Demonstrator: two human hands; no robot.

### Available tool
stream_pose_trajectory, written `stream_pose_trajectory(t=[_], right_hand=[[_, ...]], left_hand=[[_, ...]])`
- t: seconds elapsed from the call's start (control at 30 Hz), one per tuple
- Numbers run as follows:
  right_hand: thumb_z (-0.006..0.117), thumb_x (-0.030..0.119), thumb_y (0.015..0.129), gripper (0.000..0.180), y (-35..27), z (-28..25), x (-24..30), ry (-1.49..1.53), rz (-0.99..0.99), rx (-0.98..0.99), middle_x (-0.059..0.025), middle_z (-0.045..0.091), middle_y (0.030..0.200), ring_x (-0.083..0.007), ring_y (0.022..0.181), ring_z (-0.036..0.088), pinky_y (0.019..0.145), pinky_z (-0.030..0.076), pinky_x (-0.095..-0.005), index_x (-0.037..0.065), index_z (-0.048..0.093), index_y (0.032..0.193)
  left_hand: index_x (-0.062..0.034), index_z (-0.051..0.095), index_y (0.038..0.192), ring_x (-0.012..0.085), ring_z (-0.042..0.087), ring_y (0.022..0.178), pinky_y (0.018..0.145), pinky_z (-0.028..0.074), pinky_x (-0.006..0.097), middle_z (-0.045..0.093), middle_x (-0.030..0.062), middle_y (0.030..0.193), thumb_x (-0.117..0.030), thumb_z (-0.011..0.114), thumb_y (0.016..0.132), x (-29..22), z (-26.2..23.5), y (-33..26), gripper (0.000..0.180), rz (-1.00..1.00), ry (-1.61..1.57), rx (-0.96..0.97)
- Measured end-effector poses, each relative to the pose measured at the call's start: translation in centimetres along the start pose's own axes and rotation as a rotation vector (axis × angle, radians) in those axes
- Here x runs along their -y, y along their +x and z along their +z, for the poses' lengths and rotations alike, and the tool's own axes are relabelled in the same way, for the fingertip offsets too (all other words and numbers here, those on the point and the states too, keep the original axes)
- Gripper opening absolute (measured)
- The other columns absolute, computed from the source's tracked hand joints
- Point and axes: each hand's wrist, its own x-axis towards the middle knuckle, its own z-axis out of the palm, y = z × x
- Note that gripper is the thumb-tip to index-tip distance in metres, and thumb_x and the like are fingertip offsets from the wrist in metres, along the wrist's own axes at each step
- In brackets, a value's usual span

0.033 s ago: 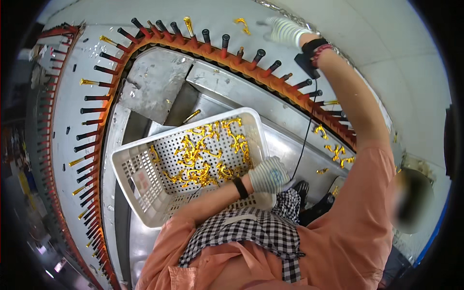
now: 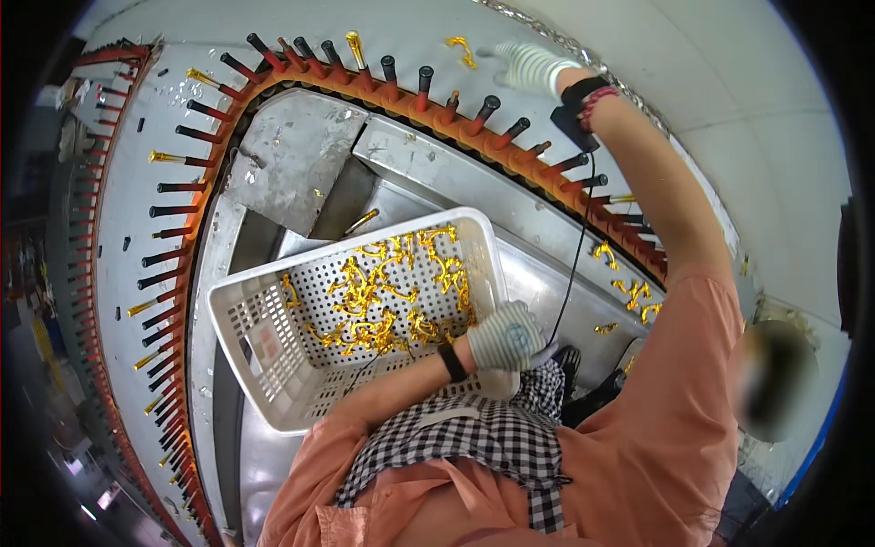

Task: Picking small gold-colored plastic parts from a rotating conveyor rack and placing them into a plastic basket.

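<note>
Head view, since that's the only one here: the right hand is stretched way out to the far side, past the orange track. Fingers look mostly straight and aimed left, and there's nothing I can see in its grasp. Just left of the fingertips, with a small gap, is a slim, curvy gold piece lying on the pale grey panel. Its long axis runs on a slant, one end pointing far and left, the other near and a bit right, toward the row of dark pegs. A few of those pegs have gold parts on them, like the one to the left of that piece.

Left hand is at the near right corner of the white basket, fingers curled. It's kinda hidden from this angle, so I honestly can't tell if it's actually gripping the rim or just sitting on it. The basket's long axis goes from near left to far right, and the gold pieces inside point every which way. A black cord drops from the right wrist down beside the left hand. More loose gold pieces lie off to the right, on the near side of the track. Both hands wear striped gloves, btw.
</note>
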Motion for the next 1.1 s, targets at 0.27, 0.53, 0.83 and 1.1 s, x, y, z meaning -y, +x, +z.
stream_pose_trajectory(t=[0.27, 0.53, 0.83, 1.1], right_hand=[[0.063, 0.021, 0.094, 0.052, 8.7, 6.1, -1.1, -0.006, 0.123, 0.279, -0.0229, 0.066, 0.129, -0.0418, 0.116, 0.064, 0.100, 0.051, -0.0486, 0.012, 0.056, 0.144], [0.055, 0.024, 0.095, 0.033, 14.1, 8.4, -3.0, -0.070, 0.144, 0.174, -0.0200, 0.074, 0.113, -0.0388, 0.104, 0.072, 0.089, 0.057, -0.0495, 0.014, 0.077, 0.118], [0.065, 0.020, 0.081, 0.029, -2.7, -8.2, 11.3, 0.390, -0.015, -0.365, -0.0245, 0.073, 0.089, -0.0442, 0.086, 0.071, 0.076, 0.058, -0.0499, 0.003, 0.075, 0.103], [0.069, 0.029, 0.088, 0.049, -18.2, -3.1, 15.8, 0.572, 0.017, 0.037, -0.0244, 0.070, 0.108, -0.0440, 0.100, 0.068, 0.088, 0.055, -0.0480, 0.009, 0.065, 0.132]], left_hand=[[-0.0098, 0.072, 0.095, 0.0285, 0.059, 0.068, 0.065, 0.047, 0.042, 0.057, 0.0075, 0.071, -0.028, 0.072, 0.088, 3.3, -3.7, 1.0, 0.019, -0.273, -0.231, -0.421], [-0.0080, 0.070, 0.100, 0.0219, 0.061, 0.067, 0.063, 0.048, 0.039, 0.062, 0.0046, 0.072, -0.037, 0.069, 0.088, 10.0, -3.2, 2.9, 0.031, -0.140, 0.092, -0.077], [-0.0127, 0.069, 0.093, 0.0277, 0.057, 0.046, 0.046, 0.043, 0.043, 0.058, 0.0063, 0.058, -0.024, 0.068, 0.091, 6.0, -2.5, 3.6, 0.011, -0.179, 0.167, 0.043], [-0.0106, 0.074, 0.100, 0.0316, 0.066, 0.057, 0.062, 0.052, 0.048, 0.068, 0.0126, 0.068, -0.027, 0.071, 0.086, 5.0, -0.7, 1.2, 0.021, -0.123, 0.206, 0.103]])
